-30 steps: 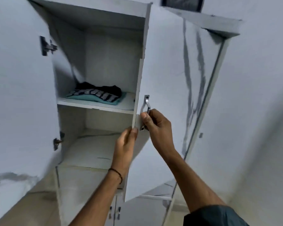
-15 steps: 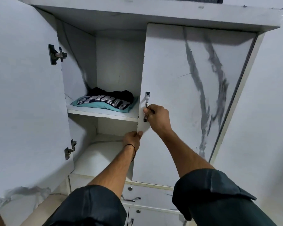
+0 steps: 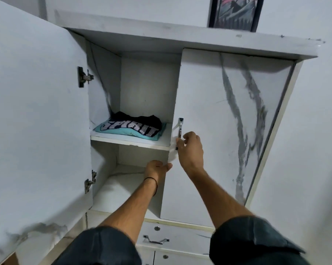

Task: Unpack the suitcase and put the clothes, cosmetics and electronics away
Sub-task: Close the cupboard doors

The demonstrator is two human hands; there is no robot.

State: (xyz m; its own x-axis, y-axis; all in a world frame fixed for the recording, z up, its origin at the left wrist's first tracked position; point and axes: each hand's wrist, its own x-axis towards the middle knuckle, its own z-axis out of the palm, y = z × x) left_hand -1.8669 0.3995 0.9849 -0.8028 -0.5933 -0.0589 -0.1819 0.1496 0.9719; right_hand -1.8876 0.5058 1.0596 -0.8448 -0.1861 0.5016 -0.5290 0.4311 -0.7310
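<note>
Metal handle [image 3: 180, 127] on the cupboard's right door [image 3: 218, 131] is where it all starts. The right hand [image 3: 190, 150] has its fingers curled round the lower part, gripping it as far as I can make out. The left hand [image 3: 156, 168] is lower down, flat and relaxed, holding nothing, with its fingertips on that door's free edge. The door looks shut or very nearly.

What I'd worry about: those left fingertips sit right on the closing edge, so if the right hand pushes the door home they could get nipped. The left door [image 3: 37, 121] also hangs wide open towards the person, so it's easy to bump when turning away.

The clothes [image 3: 130, 128], a dark top with white lettering folded over something teal, lie on the upper shelf [image 3: 130, 142], with a lower shelf [image 3: 119, 188] beneath. No suitcase, cosmetics or electronics in view, so I'd guess plenty is left to do.

Rest of it: white marble-look panels, two hinges [image 3: 84, 76] on the left door, a drawer [image 3: 180, 231] with a metal pull below, a dark-framed picture [image 3: 236, 12] up top and a plain white wall [image 3: 314, 131] on the right.
</note>
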